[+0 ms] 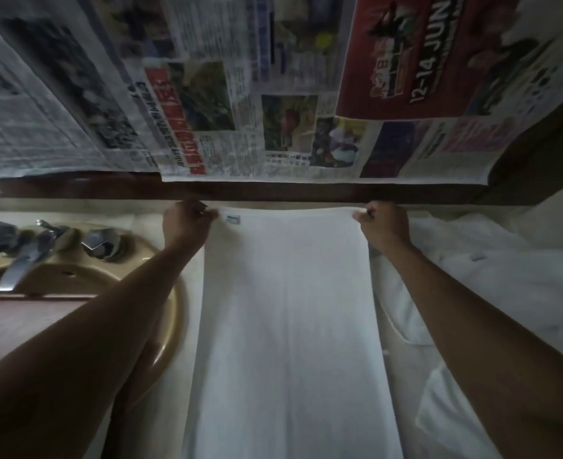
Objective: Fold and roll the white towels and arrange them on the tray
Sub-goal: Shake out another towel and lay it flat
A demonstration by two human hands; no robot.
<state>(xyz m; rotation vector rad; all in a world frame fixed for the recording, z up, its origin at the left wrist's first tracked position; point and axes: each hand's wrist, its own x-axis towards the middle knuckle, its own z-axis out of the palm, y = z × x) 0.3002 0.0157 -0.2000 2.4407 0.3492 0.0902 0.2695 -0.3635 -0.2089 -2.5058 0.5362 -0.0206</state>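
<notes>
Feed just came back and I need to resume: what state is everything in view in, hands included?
Long white cloth towel: spread flat lengthwise, not rolled.
Left hand: pinches the towel's far left corner.
Right hand: pinches its far right corner.
Heap of white towels: crumpled, not rolled, on the right.
Chrome metal faucet: no water seen running.
Newspaper sheets: spread flat over the wall.

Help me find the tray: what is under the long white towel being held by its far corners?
Beside the towel, pale countertop shows at its left edge and crumpled white linens at its right. Whatever lies directly beneath is covered; no tray is visible.
</notes>
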